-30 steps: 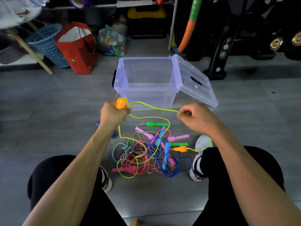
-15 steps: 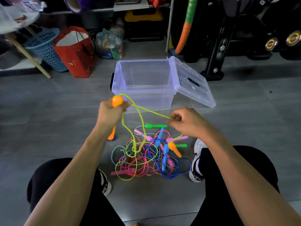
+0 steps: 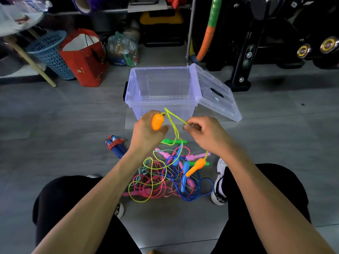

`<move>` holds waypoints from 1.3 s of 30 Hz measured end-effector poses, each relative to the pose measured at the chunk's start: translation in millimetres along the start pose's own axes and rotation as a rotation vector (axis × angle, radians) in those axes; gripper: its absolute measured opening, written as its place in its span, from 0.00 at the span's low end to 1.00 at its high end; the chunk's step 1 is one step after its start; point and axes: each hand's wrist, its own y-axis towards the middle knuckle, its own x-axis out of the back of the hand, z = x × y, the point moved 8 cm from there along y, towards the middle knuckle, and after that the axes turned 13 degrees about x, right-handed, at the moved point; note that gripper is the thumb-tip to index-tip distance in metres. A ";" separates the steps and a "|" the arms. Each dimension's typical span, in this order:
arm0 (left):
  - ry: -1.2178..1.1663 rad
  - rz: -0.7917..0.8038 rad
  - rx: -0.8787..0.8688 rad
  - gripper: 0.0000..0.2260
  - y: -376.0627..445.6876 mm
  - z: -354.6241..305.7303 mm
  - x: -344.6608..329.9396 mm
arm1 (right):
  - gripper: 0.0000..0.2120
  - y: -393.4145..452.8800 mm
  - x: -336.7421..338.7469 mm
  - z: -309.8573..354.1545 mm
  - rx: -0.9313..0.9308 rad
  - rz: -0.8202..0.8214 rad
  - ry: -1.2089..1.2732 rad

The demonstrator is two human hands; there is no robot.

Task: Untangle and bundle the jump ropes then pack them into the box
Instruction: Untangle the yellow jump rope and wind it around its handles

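My left hand (image 3: 146,132) grips one orange handle (image 3: 157,121) of the yellow-green jump rope (image 3: 173,125). My right hand (image 3: 205,133) pinches the same cord a little to the right. The rope's other orange handle (image 3: 195,166) dangles below my right hand, above a tangled pile of pink, blue and green ropes (image 3: 170,173) on the floor between my feet. A yellow loop still lies in that pile. A clear plastic box (image 3: 161,92) stands open just beyond my hands, its lid (image 3: 214,92) hinged back to the right. A bundled blue-handled rope (image 3: 115,145) lies left of the pile.
A red paper bag (image 3: 84,57), a blue basket (image 3: 49,54) and a plastic bag of items (image 3: 122,50) stand at the back left. Black exercise equipment (image 3: 256,43) fills the back right. My shoes (image 3: 219,180) flank the pile on the grey tiled floor.
My hands have come closer together and nearer the box. The far orange handle has lifted off the pile and now hangs under my right hand; the yellow cord is shorter between my hands.
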 end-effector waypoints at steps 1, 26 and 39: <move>-0.035 -0.008 -0.016 0.13 0.7 -1.4 2.9 | 0.10 0.5 -1.0 -3.0 -0.015 0.010 -0.014; 0.031 0.367 0.035 0.13 5.7 15.3 -19.9 | 0.08 -9.5 6.0 -2.1 0.005 0.105 0.016; -0.477 0.297 0.289 0.10 6.8 24.4 -1.5 | 0.04 -7.7 -11.0 0.6 -0.001 0.167 -0.010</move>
